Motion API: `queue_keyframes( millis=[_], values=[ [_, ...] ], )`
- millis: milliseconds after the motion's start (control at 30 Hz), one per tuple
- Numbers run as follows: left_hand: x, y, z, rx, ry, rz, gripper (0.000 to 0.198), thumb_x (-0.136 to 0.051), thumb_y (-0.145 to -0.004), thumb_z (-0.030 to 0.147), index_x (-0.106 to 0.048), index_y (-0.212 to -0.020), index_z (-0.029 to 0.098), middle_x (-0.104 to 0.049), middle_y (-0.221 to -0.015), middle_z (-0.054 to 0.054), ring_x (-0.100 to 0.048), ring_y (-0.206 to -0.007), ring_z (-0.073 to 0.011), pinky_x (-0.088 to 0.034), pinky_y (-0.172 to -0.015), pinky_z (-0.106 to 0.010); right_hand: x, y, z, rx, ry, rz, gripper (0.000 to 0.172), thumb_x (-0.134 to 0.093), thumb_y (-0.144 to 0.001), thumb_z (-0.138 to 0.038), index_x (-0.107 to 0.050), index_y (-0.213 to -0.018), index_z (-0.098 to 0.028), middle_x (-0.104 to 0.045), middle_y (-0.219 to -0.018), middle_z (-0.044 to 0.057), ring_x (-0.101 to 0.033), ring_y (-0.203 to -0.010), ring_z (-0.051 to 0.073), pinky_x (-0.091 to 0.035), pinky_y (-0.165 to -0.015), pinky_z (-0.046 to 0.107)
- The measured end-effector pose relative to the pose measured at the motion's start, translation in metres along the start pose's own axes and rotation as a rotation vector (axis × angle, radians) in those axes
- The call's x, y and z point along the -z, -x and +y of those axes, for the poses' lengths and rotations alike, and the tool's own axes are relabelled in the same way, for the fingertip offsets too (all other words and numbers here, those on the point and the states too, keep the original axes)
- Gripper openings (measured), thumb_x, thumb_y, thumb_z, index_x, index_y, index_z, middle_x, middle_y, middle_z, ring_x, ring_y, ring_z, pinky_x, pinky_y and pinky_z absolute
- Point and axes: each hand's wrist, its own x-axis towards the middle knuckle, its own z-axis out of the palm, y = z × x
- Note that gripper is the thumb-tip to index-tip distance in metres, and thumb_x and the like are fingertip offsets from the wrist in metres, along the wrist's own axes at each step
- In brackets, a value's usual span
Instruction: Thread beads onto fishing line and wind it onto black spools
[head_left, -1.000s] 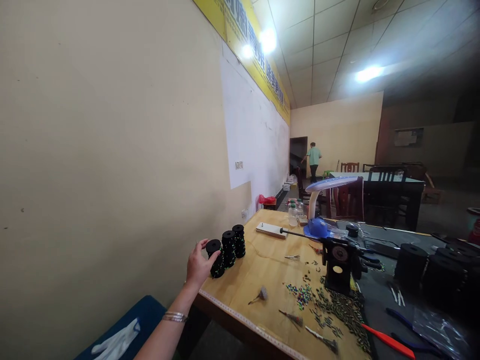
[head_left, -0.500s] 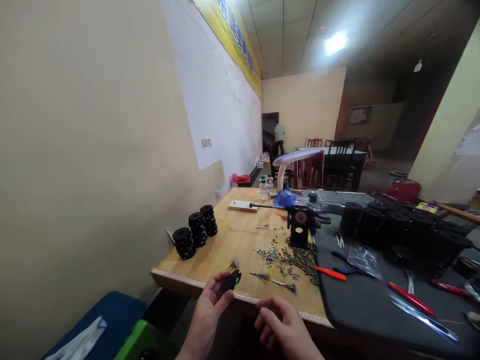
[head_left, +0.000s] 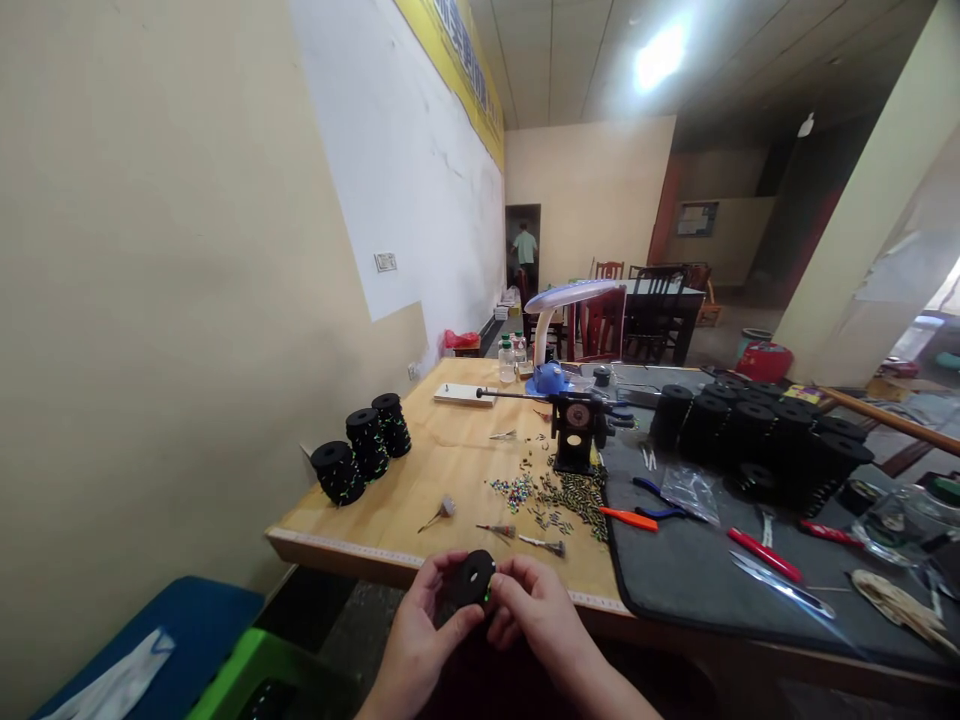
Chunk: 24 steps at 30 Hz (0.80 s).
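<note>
My left hand (head_left: 424, 625) is closed around a black foam spool (head_left: 471, 585) with a hole through its middle. Small green and white bits show along the spool's right edge. There the thumb and fingertips of my right hand (head_left: 529, 605) pinch the rim; any line between them is too small to make out. Just beyond lie small brush-like bundles (head_left: 544, 546) and a grey-tipped one (head_left: 448, 508). Farther in are a heap of small dark-and-gold pieces (head_left: 577, 492) and some multicoloured beads (head_left: 514, 490).
Black spools wound with green-dotted line (head_left: 337, 472) stand at the left, with many more spools (head_left: 709, 425) at the right. A black winding device (head_left: 576, 435) and a desk lamp (head_left: 551, 380) stand mid-table. Pliers (head_left: 660, 500), an orange-handled tool (head_left: 630, 518) and scissors-like blades (head_left: 784, 588) lie on the dark mat (head_left: 675, 580).
My right hand has come over to the spool's edge and closed on it. The spool has turned so its holed face shows. The view has shifted to the right.
</note>
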Motion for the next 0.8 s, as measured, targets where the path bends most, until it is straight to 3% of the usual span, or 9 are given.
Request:
queue_keyframes(
  millis=[367,800],
  values=[
    [0.000,0.002,0.004,-0.020,-0.067,-0.045,0.052,-0.079,-0.064,0.031,-0.059,-0.110,0.022,-0.067,-0.111,-0.010,-0.059,-0.108,-0.0303,-0.047,-0.093,-0.038,0.001,0.004,-0.006,-0.069,-0.074,0.024,0.024,-0.061,-0.061,-0.037,-0.049,-0.070,-0.018,-0.058,-0.045,-0.004,-0.056,-0.038,0.011,-0.041,-0.039,0.020],
    [-0.005,0.003,0.009,0.045,0.043,-0.075,0.050,-0.080,-0.062,0.033,-0.062,-0.106,0.021,-0.068,-0.109,-0.012,-0.060,-0.108,-0.0316,-0.047,-0.095,-0.040,0.002,0.009,-0.006,-0.055,-0.133,0.007,0.031,-0.065,-0.065,-0.044,-0.052,-0.070,-0.016,-0.062,-0.049,-0.001,-0.059,-0.041,0.013,-0.044,-0.042,0.021]
  ],
)
